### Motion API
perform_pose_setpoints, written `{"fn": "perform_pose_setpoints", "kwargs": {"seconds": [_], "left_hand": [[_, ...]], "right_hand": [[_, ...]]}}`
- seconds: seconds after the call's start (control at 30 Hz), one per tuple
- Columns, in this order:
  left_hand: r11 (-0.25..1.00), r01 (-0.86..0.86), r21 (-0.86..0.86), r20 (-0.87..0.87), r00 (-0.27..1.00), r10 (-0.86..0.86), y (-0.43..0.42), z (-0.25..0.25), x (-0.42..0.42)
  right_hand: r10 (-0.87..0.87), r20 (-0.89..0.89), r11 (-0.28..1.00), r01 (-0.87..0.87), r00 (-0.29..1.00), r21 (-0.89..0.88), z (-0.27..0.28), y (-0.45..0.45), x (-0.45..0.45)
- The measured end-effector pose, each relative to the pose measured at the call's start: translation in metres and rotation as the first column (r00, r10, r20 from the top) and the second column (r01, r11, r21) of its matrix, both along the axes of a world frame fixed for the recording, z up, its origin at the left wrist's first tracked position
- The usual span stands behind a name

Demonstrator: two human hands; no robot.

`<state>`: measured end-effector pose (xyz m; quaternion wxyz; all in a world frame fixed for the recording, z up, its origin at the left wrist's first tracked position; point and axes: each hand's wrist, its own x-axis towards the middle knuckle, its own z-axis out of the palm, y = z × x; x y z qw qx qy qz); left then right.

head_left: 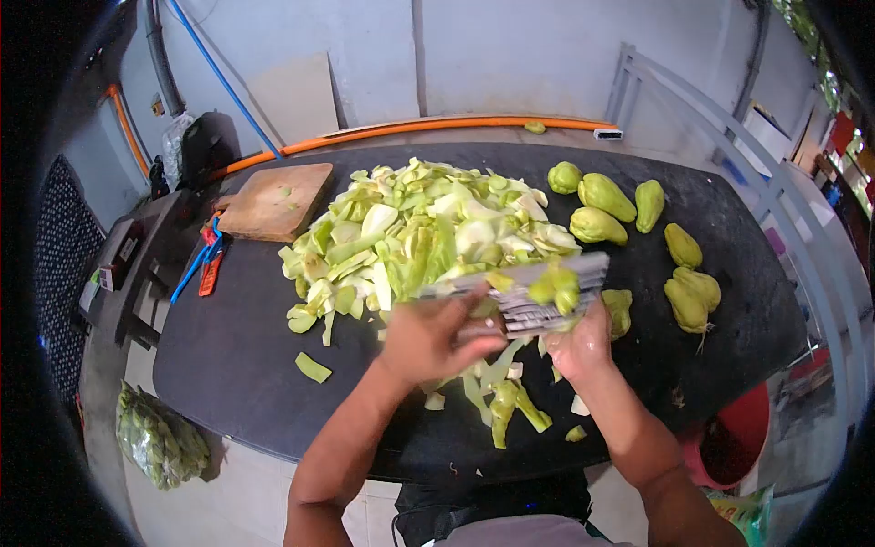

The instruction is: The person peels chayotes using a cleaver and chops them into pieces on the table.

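My left hand [442, 335] is closed around the dark handle of a wide-bladed knife, like a cleaver. The pale grey blade [533, 314] is smeared by motion and points right, with yellow-green pieces against its face. My right hand [581, 346] is at the blade's right end, its fingers mostly hidden behind it. A large heap of pale green chayote pieces and peels [401, 232] lies just beyond both hands. Cut scraps [506, 410] are scattered on the black table [264, 365] below them. Whole chayotes [606, 196] lie to the right.
A wooden cutting board [278, 202] rests at the table's back left, beside a red-handled tool [211, 273] and a blue one. A bag of green vegetables [162, 438] is on the floor at left. A red bucket [743, 428] stands at right, near a grey metal railing [784, 182].
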<state>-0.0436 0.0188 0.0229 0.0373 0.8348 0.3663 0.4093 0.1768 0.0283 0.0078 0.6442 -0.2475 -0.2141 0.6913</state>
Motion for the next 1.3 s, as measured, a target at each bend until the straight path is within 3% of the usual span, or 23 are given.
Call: {"fn": "perform_pose_setpoints", "kwargs": {"seconds": [0.07, 0.17, 0.23, 0.27, 0.37, 0.4, 0.43, 0.57, 0.63, 0.67, 0.77, 0.87, 0.93, 0.97, 1.03, 1.1, 1.3], "left_hand": [[0.986, -0.06, -0.156, 0.061, 0.996, 0.07, 0.001, 0.005, -0.008], [0.975, -0.118, -0.187, 0.026, 0.992, 0.125, 0.0, 0.006, -0.007], [0.982, -0.112, -0.154, 0.029, 0.993, 0.118, 0.001, 0.002, 0.0], [0.984, -0.112, -0.137, 0.033, 0.993, 0.118, 0.002, 0.0, 0.005], [0.999, -0.006, 0.038, 0.038, 0.999, 0.004, -0.006, 0.0, 0.017], [0.994, 0.0, 0.108, -0.028, 1.0, 0.003, -0.011, 0.006, 0.021], [0.984, 0.014, 0.177, -0.094, 0.996, 0.003, -0.019, 0.012, 0.024], [0.934, 0.117, 0.337, -0.182, 0.982, -0.057, -0.023, 0.009, 0.035], [0.932, 0.122, 0.342, -0.222, 0.974, -0.046, -0.027, 0.016, 0.034], [0.93, 0.128, 0.345, -0.23, 0.972, -0.048, -0.028, 0.016, 0.033], [0.929, 0.099, 0.357, -0.21, 0.977, -0.024, -0.025, 0.013, 0.033], [0.933, 0.096, 0.346, -0.208, 0.978, -0.023, -0.025, 0.015, 0.031], [0.936, 0.102, 0.337, -0.196, 0.98, -0.037, -0.023, 0.016, 0.029], [0.937, 0.098, 0.336, -0.175, 0.984, -0.041, -0.02, 0.013, 0.027], [0.947, 0.071, 0.313, -0.144, 0.989, -0.026, -0.011, 0.009, 0.018], [0.951, 0.034, 0.308, -0.121, 0.993, 0.003, -0.007, 0.006, 0.012], [0.959, 0.068, 0.274, -0.097, 0.994, -0.042, -0.008, 0.006, 0.013]], "right_hand": [[0.019, 0.044, 0.999, -0.02, 0.999, 0.028, 0.004, -0.001, -0.004], [0.067, 0.078, 0.996, -0.071, 0.995, 0.05, 0.002, 0.001, 0.0], [0.161, 0.052, 0.985, -0.164, 0.986, 0.054, 0.009, 0.004, 0.008], [0.065, 0.079, 0.995, -0.058, 0.995, -0.086, 0.013, 0.001, 0.005], [0.125, -0.078, 0.988, -0.131, 0.989, -0.079, 0.005, 0.004, 0.007], [0.248, -0.019, 0.963, -0.249, 0.968, -0.101, -0.002, 0.005, 0.013], [0.401, -0.077, 0.915, -0.403, 0.913, -0.009, -0.005, 0.014, 0.016], [0.056, 0.252, 0.953, -0.127, 0.966, 0.274, -0.019, 0.014, 0.009], [0.335, -0.15, 0.934, -0.308, 0.93, 0.181, -0.006, 0.014, 0.014], [0.205, 0.042, 0.962, -0.209, 0.978, 0.173, -0.011, 0.013, 0.013], [0.199, -0.089, 0.98, -0.196, 0.976, 0.032, -0.011, 0.015, 0.014], [0.115, 0.007, 0.993, -0.115, 0.993, -0.023, -0.004, 0.011, 0.008], [0.017, 0.169, 0.988, -0.042, 0.985, 0.148, -0.001, 0.005, 0.002], [-0.055, 0.252, 0.949, -0.028, 0.966, 0.315, -0.003, -0.002, -0.001], [0.044, 0.171, 0.945, -0.096, 0.984, 0.312, 0.002, -0.004, 0.001], [0.308, -0.222, 0.95, -0.312, 0.925, 0.018, 0.016, 0.003, 0.005], [0.289, -0.118, 0.957, -0.282, 0.95, 0.073, 0.0, 0.01, 0.013]]}}
